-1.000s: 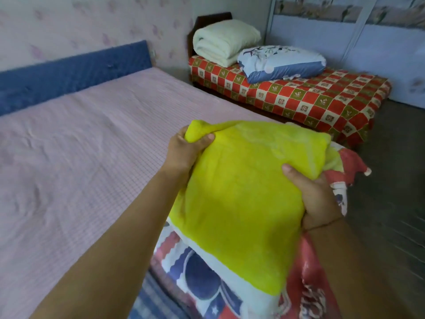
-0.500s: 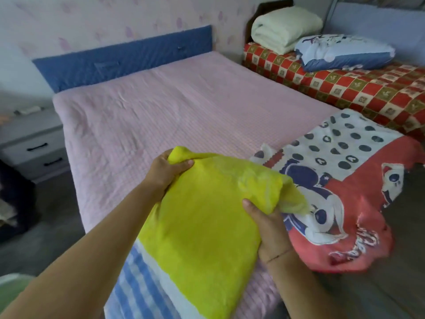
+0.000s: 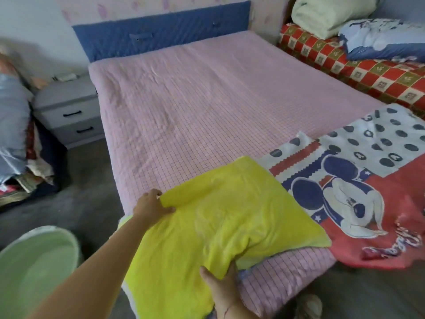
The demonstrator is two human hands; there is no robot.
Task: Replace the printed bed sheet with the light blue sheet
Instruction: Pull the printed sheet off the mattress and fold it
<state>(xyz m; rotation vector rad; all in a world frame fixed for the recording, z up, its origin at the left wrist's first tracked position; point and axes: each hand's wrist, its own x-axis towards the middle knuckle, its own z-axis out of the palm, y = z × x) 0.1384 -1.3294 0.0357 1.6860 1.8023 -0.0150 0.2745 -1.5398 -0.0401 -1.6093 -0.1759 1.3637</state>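
Observation:
A bright yellow cloth (image 3: 220, 222) lies bunched over the near corner of the bed. My left hand (image 3: 150, 204) grips its far left edge, thumb on top. My right hand (image 3: 219, 286) holds its near edge from below, fingers tucked under the fabric. A printed sheet with a cartoon mouse on red and white (image 3: 358, 192) is spread over the bed's right near part and hangs off the edge. The pink quilted mattress cover (image 3: 207, 100) is bare. No light blue sheet can be picked out.
A blue headboard (image 3: 161, 28) stands at the far end. A grey nightstand (image 3: 69, 111) is left of the bed. A second bed with a red checked cover (image 3: 368, 72), folded quilt (image 3: 326, 12) and pillow (image 3: 381, 40) is right. A green basin (image 3: 34, 268) sits near left.
The yellow cloth has come down onto the bed's near corner and spread wider. My hands have moved apart, the right one nearer to me. The view has swung left and down.

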